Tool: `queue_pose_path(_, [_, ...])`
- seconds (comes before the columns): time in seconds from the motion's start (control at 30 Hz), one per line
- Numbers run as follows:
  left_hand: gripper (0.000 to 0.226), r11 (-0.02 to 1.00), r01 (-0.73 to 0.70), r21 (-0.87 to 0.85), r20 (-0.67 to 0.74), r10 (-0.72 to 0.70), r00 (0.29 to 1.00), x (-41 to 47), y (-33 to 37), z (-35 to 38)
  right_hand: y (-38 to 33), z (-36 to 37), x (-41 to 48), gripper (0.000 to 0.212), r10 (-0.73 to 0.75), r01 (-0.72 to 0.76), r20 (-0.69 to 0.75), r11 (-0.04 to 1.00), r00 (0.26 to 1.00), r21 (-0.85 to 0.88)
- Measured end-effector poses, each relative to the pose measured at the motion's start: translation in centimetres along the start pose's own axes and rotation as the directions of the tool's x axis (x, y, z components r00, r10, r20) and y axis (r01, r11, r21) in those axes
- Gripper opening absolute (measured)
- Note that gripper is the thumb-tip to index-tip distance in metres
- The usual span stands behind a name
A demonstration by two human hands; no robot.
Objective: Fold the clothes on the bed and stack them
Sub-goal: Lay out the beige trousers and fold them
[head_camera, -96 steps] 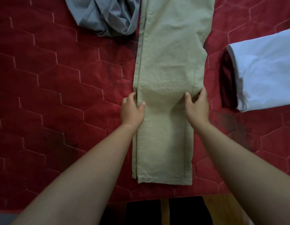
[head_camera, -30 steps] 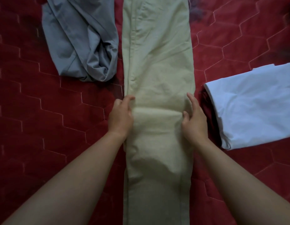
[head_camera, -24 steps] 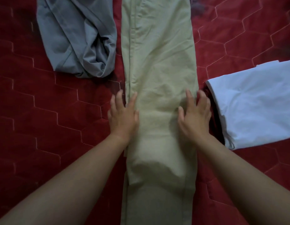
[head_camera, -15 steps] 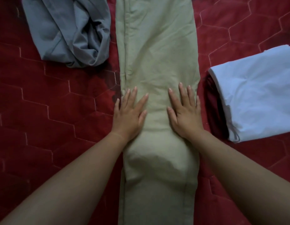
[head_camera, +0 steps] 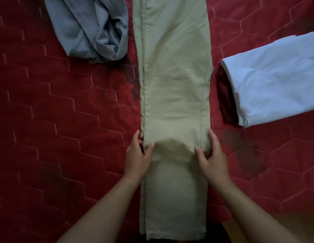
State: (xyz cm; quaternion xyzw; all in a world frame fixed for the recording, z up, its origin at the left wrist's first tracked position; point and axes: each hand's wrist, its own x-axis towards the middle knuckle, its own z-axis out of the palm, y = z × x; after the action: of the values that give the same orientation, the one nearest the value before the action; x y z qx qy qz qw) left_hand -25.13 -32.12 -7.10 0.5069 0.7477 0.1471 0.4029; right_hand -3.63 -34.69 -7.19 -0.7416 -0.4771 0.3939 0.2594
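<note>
- The khaki trousers [head_camera: 173,76] lie lengthwise on the red quilted bed [head_camera: 65,120], legs stacked, with the hem at the near edge.
- The left hand [head_camera: 137,160] and right hand [head_camera: 212,160] each pinch a side edge at mid-leg, thumb on top and fingers clamped on the cloth. A soft hump rises between them.
- Lifting both edges evenly, seams aligned, should keep the fold square.
- The weave looks firm, matte and faintly creased.
- Farther off, a folded white garment [head_camera: 275,81] lies on a maroon one [head_camera: 224,97] at right, and a crumpled grey garment [head_camera: 93,30] at left.
</note>
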Motion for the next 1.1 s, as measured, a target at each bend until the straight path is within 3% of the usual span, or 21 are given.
queue_pose_path(0.13, [0.078,0.998,-0.059,0.025,-0.005,0.059,0.998,0.2,1.4,-0.4,-1.8,-0.2,-0.1,0.062,0.032,-0.029,-0.049,0.999,0.998,0.043])
queue_pose_path(0.27, [0.092,0.988,0.016,0.154,0.030,-0.021,0.999,1.7,1.4,0.0,-1.3,-0.4,0.2,0.062,0.026,-0.026,-0.004,0.999,1.000,-0.045])
queue_pose_path(0.43, [0.075,0.991,0.134,0.010,0.000,-0.134,0.991,2.1,0.9,1.1,0.1,0.3,1.2,0.068,0.149,-0.150,-0.045,0.988,0.988,-0.018])
queue_pose_path(0.53, [0.051,0.996,-0.072,-0.044,-0.139,0.065,0.988,1.2,2.4,0.6,-1.1,0.0,1.3,0.058,0.063,-0.047,-0.105,0.989,0.992,0.140])
queue_pose_path(0.6, [0.037,0.960,-0.279,-0.022,-0.240,0.266,0.934,2.0,4.6,-0.9,-3.2,-1.3,2.5,0.046,-0.021,0.067,-0.208,0.975,0.978,0.213])
queue_pose_path(0.67, [0.025,0.915,-0.404,0.001,-0.311,0.384,0.869,4.7,8.0,-3.1,-6.3,-2.9,5.8,0.026,-0.125,0.182,-0.317,0.970,0.940,0.158])
queue_pose_path(0.73, [0.022,0.901,-0.433,-0.016,-0.388,0.394,0.833,9.0,12.1,-5.6,-10.1,-4.5,11.2,0.014,-0.199,0.250,-0.367,0.963,0.909,0.097])
queue_pose_path(0.83, [0.040,0.932,-0.358,-0.051,-0.394,0.311,0.865,15.6,17.6,-8.0,-15.0,-6.3,19.7,0.031,-0.238,0.264,-0.305,0.963,0.922,0.046])
queue_pose_path(0.9, [0.058,0.964,-0.250,0.086,-0.315,0.264,0.912,18.5,18.7,-8.0,-15.6,-6.5,23.3,0.052,-0.231,0.222,-0.200,0.973,0.952,-0.065])
queue_pose_path(1.0, [0.072,0.965,-0.105,0.242,-0.185,0.152,0.971,19.9,16.9,-5.9,-13.0,-4.9,24.4,0.070,-0.165,0.150,-0.047,0.962,0.985,-0.229])
queue_pose_path(1.1, [0.080,0.962,0.053,0.269,-0.106,-0.025,0.994,19.8,13.5,-2.7,-9.4,-2.0,23.7,0.078,-0.040,0.050,0.045,0.969,0.998,-0.242])
